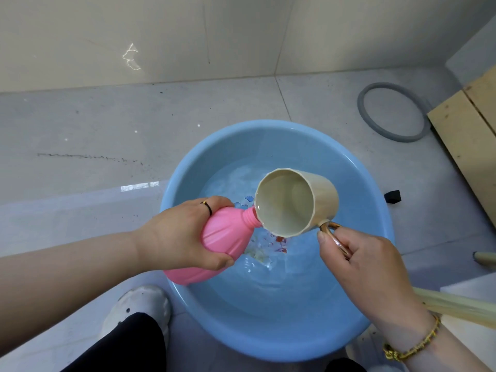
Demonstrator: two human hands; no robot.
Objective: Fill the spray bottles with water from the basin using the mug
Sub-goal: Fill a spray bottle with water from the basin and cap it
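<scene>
Left hand (pixel 182 234) wraps pink spray bottle (pixel 220 237), tilted over blue basin (pixel 375 312) so spill falls back into water. Right hand (pixel 357 261) pinches handle of beige mug (pixel 295 202), lip against uncapped bottle neck for pouring.

Soft, even daylight is filling the scene and casting only faint shadows around the basin (pixel 268 126). Left of the basin, the glossy floor (pixel 80 130) is mirroring a bright window patch (pixel 139 187). Beyond it, a wavy glint (pixel 131 57) is playing on the wall (pixel 241 36). The water (pixel 268 277) inside is sparkling slightly. Wide-angle distortion is bowing lines far from the basin, and the pale hose (pixel 456 304) at its near right is blurring.
</scene>
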